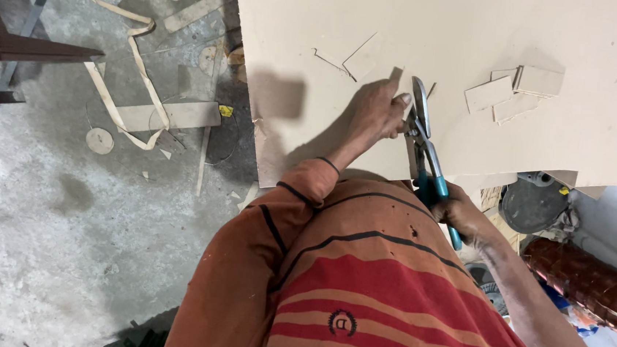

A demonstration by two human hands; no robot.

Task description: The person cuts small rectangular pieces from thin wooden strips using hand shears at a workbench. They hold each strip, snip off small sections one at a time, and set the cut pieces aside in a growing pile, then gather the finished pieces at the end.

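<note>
A large beige sheet (452, 30) lies across the top of the view. My left hand (378, 109) presses on the sheet and pinches a small beige strip (396, 81) at its near part. Held by their teal handles in my right hand (461, 216), a pair of metal snips (423, 135) has its blades pointing away from me, right beside my left fingers. Whether the blades are biting the strip I cannot tell. A few cut beige rectangles (514, 90) rest on the sheet to the right.
The concrete floor (49, 204) on the left is strewn with beige offcuts, a long curled strip (122, 71) and round discs (99, 140). A dark wooden frame (10, 43) stands at far left. A round grey machine part (533, 204) and a copper-coloured cylinder (586, 280) sit at lower right.
</note>
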